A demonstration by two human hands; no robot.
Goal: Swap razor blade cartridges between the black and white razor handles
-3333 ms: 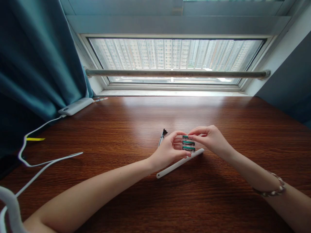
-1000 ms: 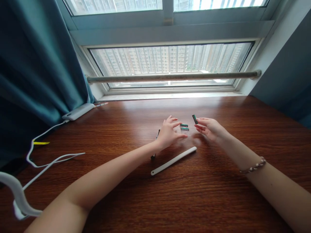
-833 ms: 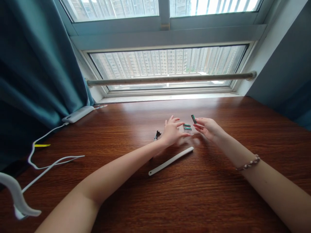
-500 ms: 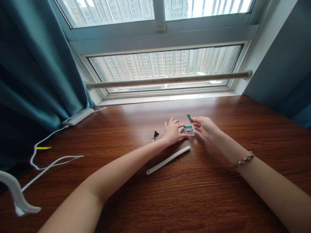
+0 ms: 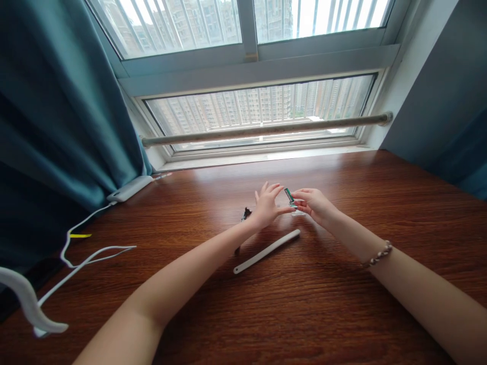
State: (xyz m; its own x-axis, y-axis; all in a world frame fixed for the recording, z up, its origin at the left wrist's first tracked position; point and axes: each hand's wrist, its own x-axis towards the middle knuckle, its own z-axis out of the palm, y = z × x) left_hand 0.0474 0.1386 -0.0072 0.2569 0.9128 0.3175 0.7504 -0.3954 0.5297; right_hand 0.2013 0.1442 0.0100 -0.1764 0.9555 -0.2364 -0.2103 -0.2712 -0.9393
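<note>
My right hand (image 5: 314,204) pinches a small green-and-black razor cartridge (image 5: 289,195), held tilted just above a clear plastic case (image 5: 298,213). The case lies on the table, and my fingers and the cartridge hide much of it. My left hand (image 5: 268,205) is at the left side of the case, fingers spread; its thumb reaches the case's edge, and its index fingertip comes close to the cartridge's upper end. Whether that fingertip touches is hard to tell. Partly behind my left forearm lies a razor handle with a black head (image 5: 246,213).
A long white stick with a hole at one end (image 5: 267,252) lies in front of the hands on the brown wooden table (image 5: 304,309). To the left are a white power strip (image 5: 130,189), a white cable (image 5: 95,252) and a curved white object (image 5: 28,299). A window rises behind.
My right hand has moved left and slightly down, bringing the cartridge over the case, close to my left fingers. My left hand has stayed near the case. The view has shifted slightly.
</note>
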